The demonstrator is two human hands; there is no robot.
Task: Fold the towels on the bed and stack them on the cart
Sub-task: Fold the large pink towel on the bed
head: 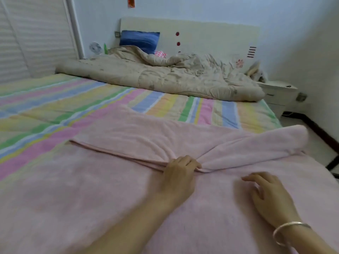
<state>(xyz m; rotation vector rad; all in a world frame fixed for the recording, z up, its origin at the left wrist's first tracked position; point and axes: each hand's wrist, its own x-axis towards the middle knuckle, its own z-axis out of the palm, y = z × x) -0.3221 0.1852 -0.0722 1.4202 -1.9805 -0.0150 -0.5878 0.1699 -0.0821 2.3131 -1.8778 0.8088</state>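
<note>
Big pale pink terry towel [91,198] spread flat over near end of bed [55,107] (pastel rainbow-striped sheet), filling view from 3 through 6 to 9 o'clock. Far edge folded back toward viewer: doubled hem running in from 10 o'clock of L hand to the hand itself. At 2 o'clock of that hand, puffed loose flap of same towel, rising toward bed's R side.

L hand [180,173]: just below view centre, bare forearm in from 7 o'clock, wrist straight, palm down, knuckles up. Fingers curled, pinching folded hem where layers bunch into creases, so grasping towel.

R hand [269,197]: at 4 o'clock of L hand, well apart from it, arm in from 5 o'clock corner. Palm down, fingers spread & loosely bent, tips toward 10 o'clock. Nothing held, released. Touching towel or just over it: can't tell. Thin silver metal bangle [289,233] on wrist.

At 12 o'clock: crumpled beige quilted blanket [165,77] across head of bed, blue pillow [139,41] behind it against white headboard [211,39]. Small white fan [95,47] at 11 o'clock, beside pillow. White bedside cabinet [277,90] at 2 o'clock, just off bed's corner.
</note>
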